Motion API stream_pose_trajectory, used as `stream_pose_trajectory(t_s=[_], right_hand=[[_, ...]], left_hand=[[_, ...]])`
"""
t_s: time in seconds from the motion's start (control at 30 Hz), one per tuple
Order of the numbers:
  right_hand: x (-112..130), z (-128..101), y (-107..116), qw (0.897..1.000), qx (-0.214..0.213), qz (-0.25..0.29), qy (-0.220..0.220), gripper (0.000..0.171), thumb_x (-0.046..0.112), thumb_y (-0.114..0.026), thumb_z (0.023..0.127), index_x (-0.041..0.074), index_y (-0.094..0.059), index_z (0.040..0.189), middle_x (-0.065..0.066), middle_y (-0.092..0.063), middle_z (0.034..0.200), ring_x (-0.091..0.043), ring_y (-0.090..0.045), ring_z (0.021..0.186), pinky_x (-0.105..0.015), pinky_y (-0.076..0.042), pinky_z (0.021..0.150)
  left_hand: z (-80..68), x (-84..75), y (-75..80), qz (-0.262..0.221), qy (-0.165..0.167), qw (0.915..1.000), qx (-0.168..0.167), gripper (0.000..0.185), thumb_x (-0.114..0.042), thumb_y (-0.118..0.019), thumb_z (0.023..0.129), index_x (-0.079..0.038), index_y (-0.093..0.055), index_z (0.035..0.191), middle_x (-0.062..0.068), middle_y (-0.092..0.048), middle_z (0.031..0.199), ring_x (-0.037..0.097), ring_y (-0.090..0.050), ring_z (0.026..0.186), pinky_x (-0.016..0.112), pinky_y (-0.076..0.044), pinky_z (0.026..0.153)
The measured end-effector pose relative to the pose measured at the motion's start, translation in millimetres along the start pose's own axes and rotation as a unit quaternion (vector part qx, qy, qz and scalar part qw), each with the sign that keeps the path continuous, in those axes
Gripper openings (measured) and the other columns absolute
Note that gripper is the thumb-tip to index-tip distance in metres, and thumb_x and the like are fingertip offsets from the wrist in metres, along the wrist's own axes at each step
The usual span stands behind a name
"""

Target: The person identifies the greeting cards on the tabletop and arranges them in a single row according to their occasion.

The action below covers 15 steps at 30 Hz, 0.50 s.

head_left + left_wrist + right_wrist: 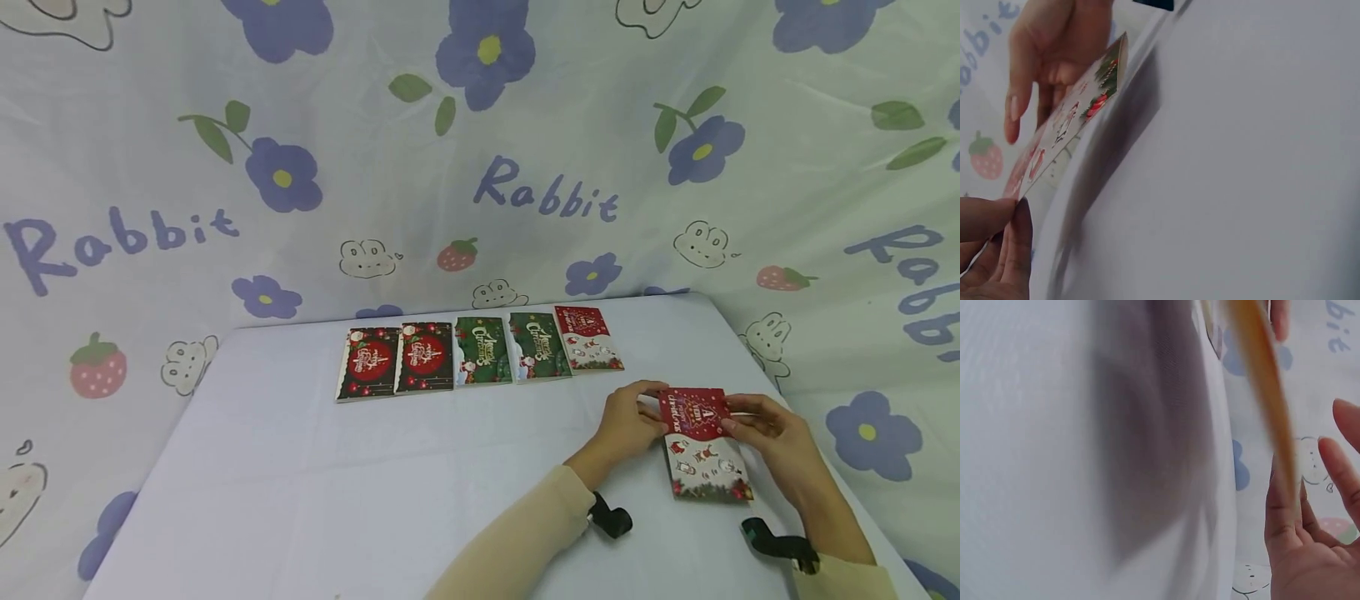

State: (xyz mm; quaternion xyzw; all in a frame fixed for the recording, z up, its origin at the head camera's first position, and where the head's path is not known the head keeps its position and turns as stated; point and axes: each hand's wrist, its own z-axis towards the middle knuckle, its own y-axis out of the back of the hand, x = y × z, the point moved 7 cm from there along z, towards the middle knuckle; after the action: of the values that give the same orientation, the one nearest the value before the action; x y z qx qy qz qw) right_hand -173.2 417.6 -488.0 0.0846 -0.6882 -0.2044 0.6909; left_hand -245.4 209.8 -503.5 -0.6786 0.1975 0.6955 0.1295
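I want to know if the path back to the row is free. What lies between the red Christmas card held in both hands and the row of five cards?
Only bare white tablecloth shows in the head view between the held red card and the row of cards.

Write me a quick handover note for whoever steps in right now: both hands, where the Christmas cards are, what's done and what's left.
Left hand: pinches the left edge of the red card.
Right hand: holds the same card's right edge. The card is lifted and tilted above the white table, near its right front.
Done: five cards lie in a row at the back of the table, side by side: two dark red, two green, one red and white at the right end.
Left: the held card is not yet laid down; it matches the red and white one, so the spot beside that end seems likely.
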Motion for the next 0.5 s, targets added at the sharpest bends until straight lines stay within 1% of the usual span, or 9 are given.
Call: stream_pose_trajectory(t_s=[0.1, 0.3, 0.5], right_hand=[[-1, 0, -2, 1.000, 0.013, 0.026, 0.009, 0.042, 0.005, -0.071, 0.101, -0.002, -0.056, 0.140, 0.019, -0.060, 0.124, 0.002, -0.062, 0.103, -0.010, -0.050, 0.085], [-1, -1, -8, 0.998, 0.030, 0.047, 0.020, 0.041, 0.000, -0.070, 0.100, -0.004, -0.057, 0.139, 0.017, -0.059, 0.127, -0.001, -0.062, 0.103, -0.011, -0.051, 0.085], [0, -3, -12, 0.995, 0.048, 0.086, 0.025, 0.042, -0.004, -0.070, 0.098, -0.003, -0.059, 0.138, 0.008, -0.063, 0.119, -0.005, -0.064, 0.099, -0.015, -0.054, 0.081]], left_hand=[[1.4, -1.8, 6.4, -0.006, -0.002, 1.0000, -0.006, 0.055, 0.017, -0.076, 0.087, -0.011, -0.069, 0.134, -0.008, -0.065, 0.117, 0.001, -0.066, 0.080, 0.019, -0.055, 0.065], [5.2, -1.8, 15.3, -0.019, 0.002, 0.9997, -0.016, 0.056, 0.017, -0.076, 0.086, -0.011, -0.069, 0.135, -0.009, -0.065, 0.115, 0.004, -0.066, 0.080, 0.019, -0.054, 0.063], [7.0, -3.3, 21.8, -0.012, 0.002, 0.9998, -0.018, 0.057, 0.016, -0.076, 0.087, -0.011, -0.069, 0.136, -0.006, -0.066, 0.119, 0.003, -0.066, 0.082, 0.020, -0.055, 0.065]])
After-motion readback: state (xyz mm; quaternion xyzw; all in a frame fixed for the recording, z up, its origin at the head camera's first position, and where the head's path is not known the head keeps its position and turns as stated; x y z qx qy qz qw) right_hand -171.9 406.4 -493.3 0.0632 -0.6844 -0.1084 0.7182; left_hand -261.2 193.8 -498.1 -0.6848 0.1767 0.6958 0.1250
